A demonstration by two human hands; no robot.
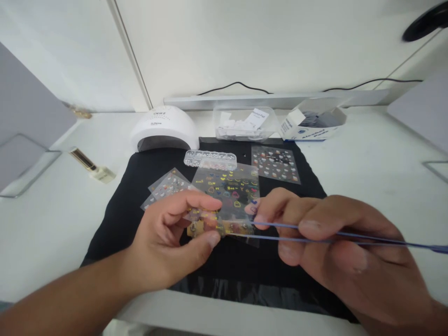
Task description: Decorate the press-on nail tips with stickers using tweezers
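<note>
My left hand [175, 233] is closed, thumb and forefinger at the left side of a clear sticker sheet [227, 189] printed with small yellow, pink and blue designs. At the lower edge of the sheet, by my left thumb, runs a yellow-brown strip with shiny spots [199, 227]; I cannot tell what it is. My right hand [332, 238] grips a pair of thin blue-purple tweezers [273, 238] between thumb and fingers. Their two arms are apart and their tips point left, over the strip. Whether the tips touch anything is unclear.
A black mat [122, 224] covers the table's middle. On it lie a clear rhinestone case [210, 157] and sticker sheets [276, 164]. Behind stand a white nail lamp [164, 123], a clear plastic tub [245, 123] and an alcohol pad box [311, 126]. A polish bottle [101, 174] lies left.
</note>
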